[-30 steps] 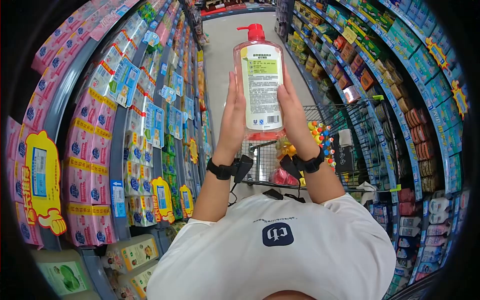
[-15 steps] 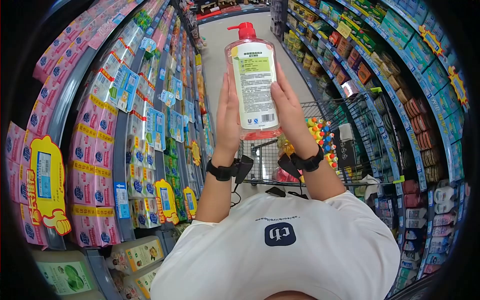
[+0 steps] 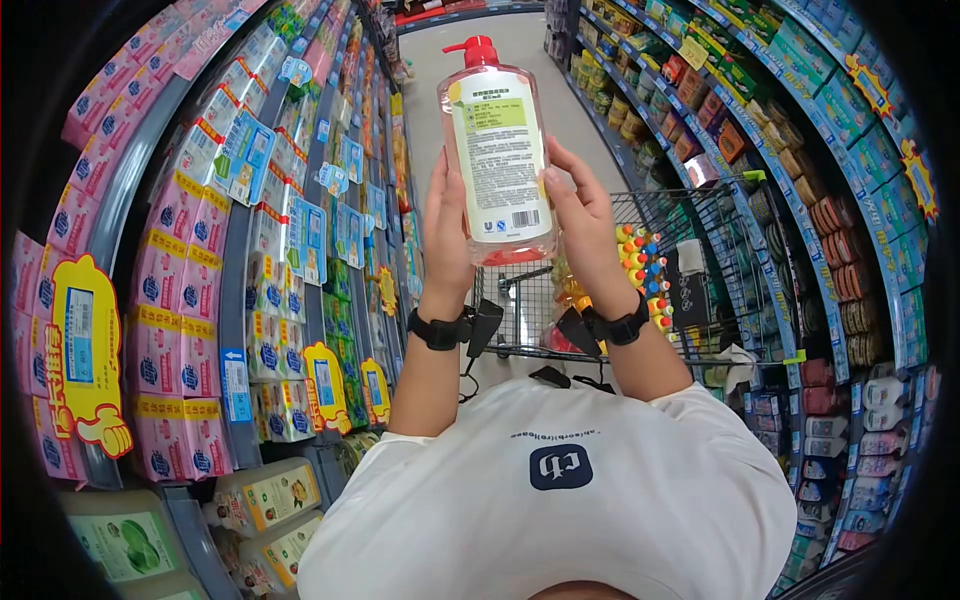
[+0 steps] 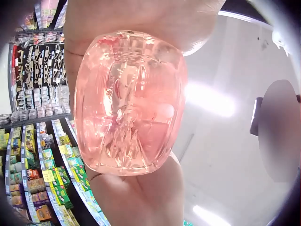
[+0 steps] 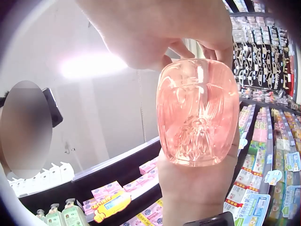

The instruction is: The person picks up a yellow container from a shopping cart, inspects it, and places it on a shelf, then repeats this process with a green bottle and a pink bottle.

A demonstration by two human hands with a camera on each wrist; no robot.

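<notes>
A: Where does the pump bottle (image 3: 494, 150) sit?

B: Upper centre of the head view, raised over the shopping cart (image 3: 690, 270). Clear, pink liquid inside, red pump head at the top of the frame, white back label facing the camera.

A: Hands?

B: Left hand (image 3: 447, 235) is flat against the bottle's left side, fingers straight and pointing up the frame. Right hand (image 3: 578, 230) takes the right side, fingers (image 3: 556, 190) bent round the edge onto the label face. The bottle is clamped between the two, both in contact.

A: Long axis?

B: Near upright in the frame, pump end leaning a little to the upper left. Base points down toward the wrists; the left wrist view looks straight at the pink base (image 4: 129, 101) with palm above and below it. The right wrist view shows the same base (image 5: 197, 117).

A: Which hand is nearer?

B: Neither, really; they sit level on opposite sides. The right has the firmer wrap, I judge.

A: Surroundings?

B: Aisle shelves (image 3: 250, 210) down the left of the frame, more down the right.
</notes>
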